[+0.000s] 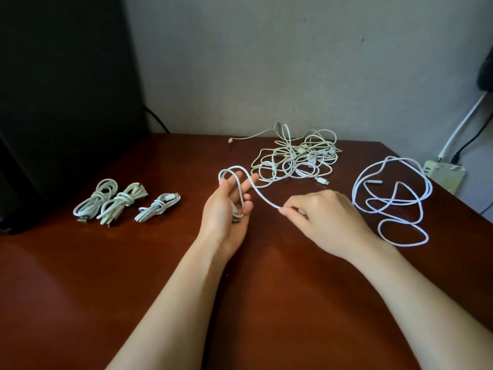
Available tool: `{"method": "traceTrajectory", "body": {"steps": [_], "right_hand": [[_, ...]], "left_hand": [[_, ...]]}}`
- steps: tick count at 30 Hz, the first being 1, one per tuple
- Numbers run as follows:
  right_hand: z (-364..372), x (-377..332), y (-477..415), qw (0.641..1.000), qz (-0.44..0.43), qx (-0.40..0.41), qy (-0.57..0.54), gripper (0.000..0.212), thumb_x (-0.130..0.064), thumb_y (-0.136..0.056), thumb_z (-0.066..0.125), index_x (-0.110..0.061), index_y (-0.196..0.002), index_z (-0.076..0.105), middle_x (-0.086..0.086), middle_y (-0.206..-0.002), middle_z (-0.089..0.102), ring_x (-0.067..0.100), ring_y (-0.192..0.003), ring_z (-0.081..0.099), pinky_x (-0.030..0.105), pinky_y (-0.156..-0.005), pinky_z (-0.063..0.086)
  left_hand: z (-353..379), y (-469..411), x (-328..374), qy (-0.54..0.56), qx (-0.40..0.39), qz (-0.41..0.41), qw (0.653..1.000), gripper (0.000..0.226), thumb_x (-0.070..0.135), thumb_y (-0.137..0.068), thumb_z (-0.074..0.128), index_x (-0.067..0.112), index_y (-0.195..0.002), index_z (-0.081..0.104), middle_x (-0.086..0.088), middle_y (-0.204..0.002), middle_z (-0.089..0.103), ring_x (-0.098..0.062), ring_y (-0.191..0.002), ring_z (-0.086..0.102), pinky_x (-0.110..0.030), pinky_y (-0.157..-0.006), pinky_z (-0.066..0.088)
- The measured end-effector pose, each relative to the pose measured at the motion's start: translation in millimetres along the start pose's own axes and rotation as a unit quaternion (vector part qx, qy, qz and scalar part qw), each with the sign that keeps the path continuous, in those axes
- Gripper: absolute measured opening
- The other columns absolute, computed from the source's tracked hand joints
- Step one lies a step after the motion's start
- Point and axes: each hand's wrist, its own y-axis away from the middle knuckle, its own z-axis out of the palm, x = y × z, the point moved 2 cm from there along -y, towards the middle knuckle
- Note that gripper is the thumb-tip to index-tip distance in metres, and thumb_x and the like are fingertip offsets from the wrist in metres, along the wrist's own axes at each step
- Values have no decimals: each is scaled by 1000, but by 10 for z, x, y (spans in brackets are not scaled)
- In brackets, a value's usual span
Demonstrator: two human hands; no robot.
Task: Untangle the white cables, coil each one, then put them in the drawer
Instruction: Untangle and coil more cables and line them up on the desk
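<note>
The white cable [264, 197] hangs in the air between both hands, just above the middle of the table [160, 276]. It is thin, round and smooth, with a matte plastic skin. The left hand [226, 209] lies palm up. Its long fingers [246, 184] are stretched out and slightly spread, and the cable arches over them in a narrow loop. It then runs down across the palm, where the thumb bends in and pins the plug end against the hand. From the loop the cable sweeps to the right in a soft curve to the right hand [325, 220], which is turned knuckles up and pinches the line between thumb and forefinger, with the other fingers curled under. Behind the hands, near the far edge of the table, lies a tangled heap [296, 156] of thin white and off-white cables, a mass of overlapping loops with a couple of plug ends sticking out. To the right, a thicker loose cable [394, 202] with a bright white, braided-looking surface is spread flat in wide, open curves. On the left, three coiled bundles [122, 202] lie side by side, each a short oval hank wrapped round its middle with its own cord. The table is glossy reddish-brown wood with soft reflections. A plain grey wall [266, 62] rises behind it, a flat black panel [66, 89] stands at the left, and a pale power strip [444, 174] sits past the table's right edge.
</note>
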Motion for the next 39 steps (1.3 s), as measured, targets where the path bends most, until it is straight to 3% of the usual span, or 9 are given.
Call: {"method": "traceTrajectory", "body": {"steps": [6,10,15,22,28,31,34,36,39], "right_hand": [[-68,-103,10,999,-25,-29,-14,24,-37,-92,56,-22,-80,70,-11,-51,32,33,-63,58,30,-61,36],[-82,-143,11,996,-5,-86,-26,27,-37,-96,50,-20,-87,69,-10,-49,29,31,-68,50,32,-66,43],[-104,-200,6,990,13,-142,-18,32,-40,-98,43,-19,-88,65,-8,-55,36,24,-69,42,35,-72,46],[-159,-331,24,983,-15,-185,-12,29,-41,-97,46,-19,-91,65,-6,-62,44,24,-79,55,32,-72,45],[-203,-510,118,978,-110,-174,36,17,-33,-98,42,-20,-107,49,1,-92,60,29,-90,58,34,-69,33],[-226,-556,121,979,-134,-148,48,18,-33,-100,38,-20,-104,51,0,-90,60,28,-84,58,34,-66,29],[-252,-545,116,978,-168,-93,84,16,-32,-90,57,-20,-80,62,-3,-66,61,26,-60,59,29,-55,28],[-271,-514,123,981,-173,-40,75,20,-34,-76,63,-20,-62,62,-4,-50,55,25,-43,53,25,-49,27],[-284,-516,130,979,-202,0,25,22,-34,-69,66,-17,-55,62,-4,-44,51,27,-37,48,24,-46,27]], "left_hand": [[1,5,6,2,-56,-26,998,41,28,-106,26,4,-108,59,-14,-93,73,-11,-60,41,-14,-42,33],[0,0,-9,5,-92,-41,995,47,30,-105,25,-1,-123,55,-11,-84,72,-10,-50,36,-16,-41,36],[-5,-41,-17,-21,-129,-28,991,57,42,-103,21,4,-120,60,-1,-70,51,-9,-57,32,-16,-42,31],[23,-31,-52,-43,-109,3,993,47,42,-104,22,19,-120,59,1,-65,40,-11,-62,38,-23,-63,33],[0,-63,14,49,-39,17,998,28,34,-104,31,30,-117,55,2,-60,37,-7,-44,28,-17,-40,27],[-58,-88,64,66,-2,19,998,24,30,-104,35,29,-113,57,2,-58,38,-6,-42,25,-16,-38,24],[-61,-98,66,61,-4,14,998,22,31,-104,37,30,-109,58,2,-58,37,-6,-42,24,-16,-36,23],[-38,-85,58,8,-15,26,1000,24,36,-104,36,31,-111,59,2,-60,36,-6,-44,23,-16,-37,22],[-4,-55,12,-158,-71,72,982,27,36,-104,32,33,-118,55,2,-67,36,-5,-48,22,-15,-41,21]]}}
